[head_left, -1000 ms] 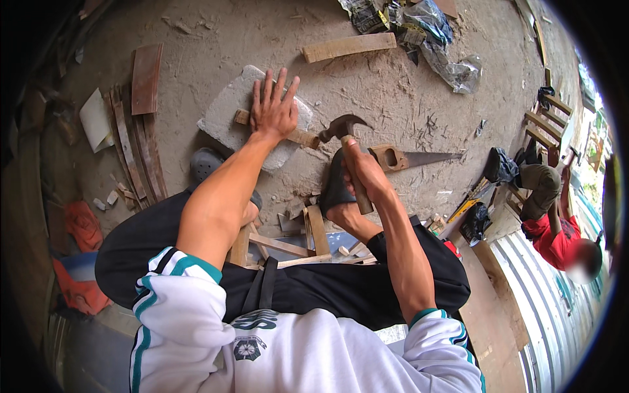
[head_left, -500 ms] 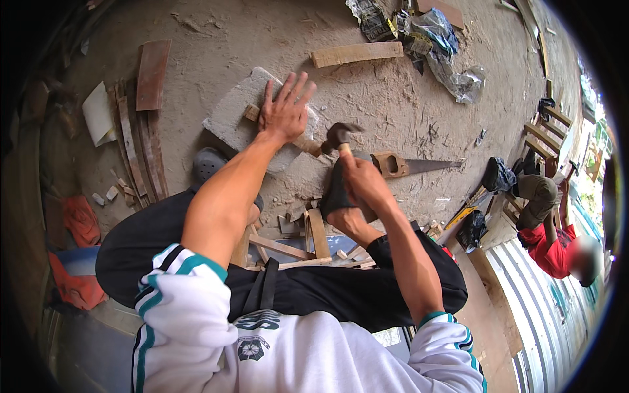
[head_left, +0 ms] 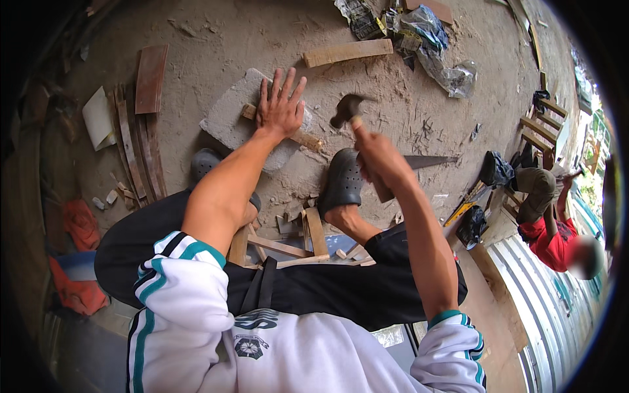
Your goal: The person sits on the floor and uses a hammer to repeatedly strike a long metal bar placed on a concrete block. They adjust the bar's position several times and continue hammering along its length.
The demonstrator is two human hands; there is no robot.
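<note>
My left hand [head_left: 280, 114] lies with fingers stretched over a short wooden stick [head_left: 306, 140], pressing it against a pale concrete block [head_left: 226, 111] on the ground. One end of the stick sticks out to the right of the hand. In my right hand [head_left: 384, 160] is a claw hammer [head_left: 347, 111], gripped by its wooden handle. Its dark head hangs in the air, apart from the stick's right end. Beneath the right hand lies a handsaw [head_left: 429, 161], its handle mostly hidden by the hand. My dark clog [head_left: 343, 180] is beside the block.
A curved plank [head_left: 347, 52] lies beyond the block, near crumpled plastic wrappers [head_left: 429, 46]. Boards [head_left: 152, 78] and strips rest at left. Wood offcuts [head_left: 316, 232] sit between my legs. At far right, another person in red [head_left: 553, 242] crouches near stacked wood [head_left: 540, 131].
My right hand has lifted the hammer away from the stick's end, up and to the right. My left hand stays on the stick. The view has shifted slightly.
</note>
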